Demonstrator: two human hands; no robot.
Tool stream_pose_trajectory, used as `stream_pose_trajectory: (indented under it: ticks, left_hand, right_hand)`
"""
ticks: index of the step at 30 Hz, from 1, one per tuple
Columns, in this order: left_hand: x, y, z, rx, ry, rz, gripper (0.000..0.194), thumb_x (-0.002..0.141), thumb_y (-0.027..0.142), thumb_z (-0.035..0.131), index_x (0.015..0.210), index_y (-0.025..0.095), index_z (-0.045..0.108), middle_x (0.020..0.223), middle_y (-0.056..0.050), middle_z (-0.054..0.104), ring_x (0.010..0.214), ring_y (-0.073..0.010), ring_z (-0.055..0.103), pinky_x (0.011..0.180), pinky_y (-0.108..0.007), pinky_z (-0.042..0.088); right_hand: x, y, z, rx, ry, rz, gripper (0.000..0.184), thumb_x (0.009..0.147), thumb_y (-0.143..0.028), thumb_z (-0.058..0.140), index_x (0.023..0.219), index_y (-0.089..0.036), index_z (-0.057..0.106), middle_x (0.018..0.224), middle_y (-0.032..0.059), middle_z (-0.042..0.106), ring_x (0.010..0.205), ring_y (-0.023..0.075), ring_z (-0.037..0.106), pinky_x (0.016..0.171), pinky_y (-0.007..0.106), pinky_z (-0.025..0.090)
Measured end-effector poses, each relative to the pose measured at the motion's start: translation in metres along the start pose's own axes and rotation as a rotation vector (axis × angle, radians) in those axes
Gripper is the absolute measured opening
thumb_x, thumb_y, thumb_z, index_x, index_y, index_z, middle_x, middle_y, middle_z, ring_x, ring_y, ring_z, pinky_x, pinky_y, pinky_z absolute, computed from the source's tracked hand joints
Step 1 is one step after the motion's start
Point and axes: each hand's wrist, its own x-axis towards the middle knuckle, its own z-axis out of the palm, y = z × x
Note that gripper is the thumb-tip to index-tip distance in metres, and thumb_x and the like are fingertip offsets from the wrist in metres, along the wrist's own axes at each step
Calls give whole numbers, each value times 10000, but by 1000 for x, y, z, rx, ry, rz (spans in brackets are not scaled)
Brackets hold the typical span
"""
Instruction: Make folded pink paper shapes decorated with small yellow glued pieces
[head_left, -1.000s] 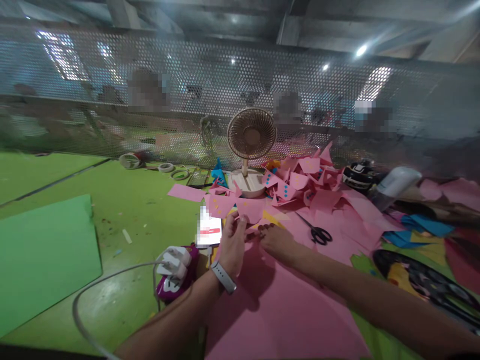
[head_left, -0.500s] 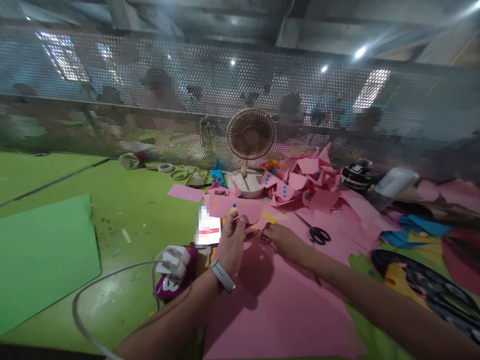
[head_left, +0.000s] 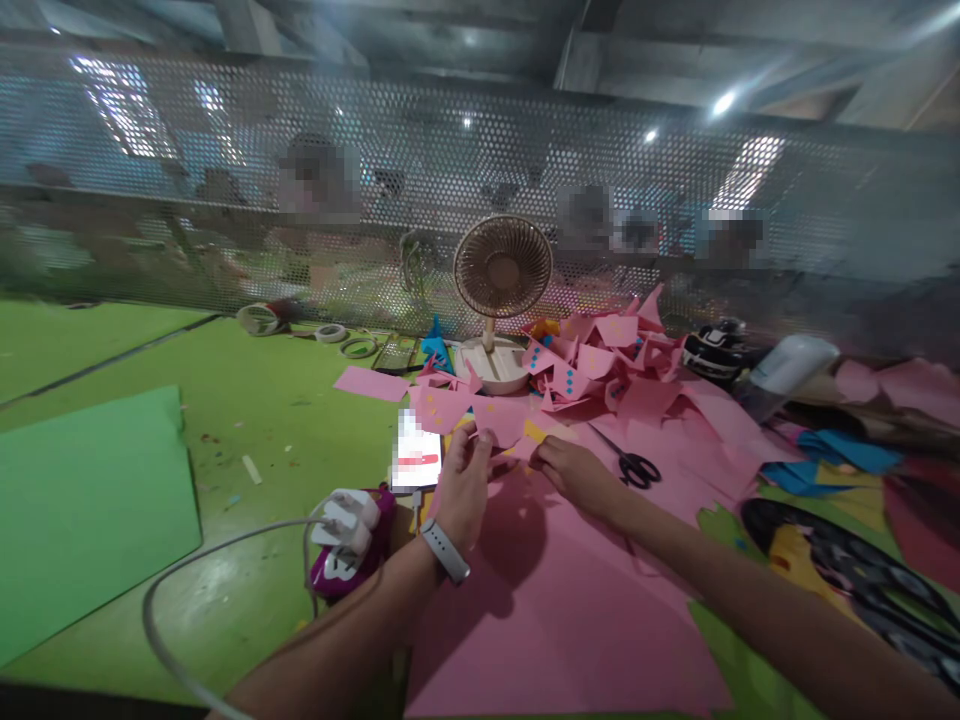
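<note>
My left hand (head_left: 466,480), with a grey band on its wrist, is pinched on a small pink paper piece (head_left: 513,462) above a large pink sheet (head_left: 570,620). On the other side of that piece my right hand (head_left: 574,472) has its fingers pressed together at its edge. A yellow scrap (head_left: 534,430) shows just beyond the right fingertips. Black-handled scissors (head_left: 637,470) lie to the right of this hand. Left of my left hand is a lit phone (head_left: 417,452) with a cable plugged in.
A small fan (head_left: 502,270) stands ahead, beside a heap of folded pink paper pieces (head_left: 600,360). A purple power strip (head_left: 352,560) with white plugs lies left. Green sheet (head_left: 97,510) is far left. A black tray (head_left: 855,570) is at right. Perforated metal screen (head_left: 375,130) closes the back.
My right hand has shifted slightly to the right, its fingertips a little farther from my left hand. My left hand stays almost in place.
</note>
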Motion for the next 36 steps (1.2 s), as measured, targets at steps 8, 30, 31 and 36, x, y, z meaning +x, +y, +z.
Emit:
stream_pose_trajectory:
  ticks: [8, 30, 31, 36]
  left_hand:
    - [0, -1, 0, 2, 7, -5, 223, 758, 353, 594, 892, 200, 501, 790, 34, 498, 623, -87, 588, 663, -287, 533]
    - [-10, -8, 2, 27, -129, -145, 318, 700, 419, 640, 863, 214, 458, 796, 13, 493, 798, -151, 541, 674, -346, 533]
    - [-11, -8, 3, 32, -134, -150, 320, 697, 416, 644, 865, 216, 460, 783, 18, 494, 782, -145, 540, 671, -341, 533]
    - [-13, -4, 5, 25, -130, -162, 371, 651, 422, 683, 875, 218, 469, 757, 28, 508, 751, -126, 532, 673, -311, 527]
  right_hand:
    - [0, 0, -1, -1, 18, 0, 183, 888, -179, 432, 870, -148, 611, 852, 57, 597, 834, 152, 543, 755, 261, 391]
    - [-9, -31, -59, 108, 251, -3, 165, 897, -244, 448, 871, -173, 595, 859, 40, 620, 840, 155, 556, 748, 260, 398]
    - [-8, -32, -58, 106, 259, 0, 167, 896, -246, 448, 865, -173, 595, 855, 42, 620, 837, 156, 557, 746, 260, 398]
    - [-7, -32, -59, 119, 271, -3, 181, 901, -250, 432, 856, -177, 592, 838, 42, 617, 818, 149, 560, 728, 252, 404]
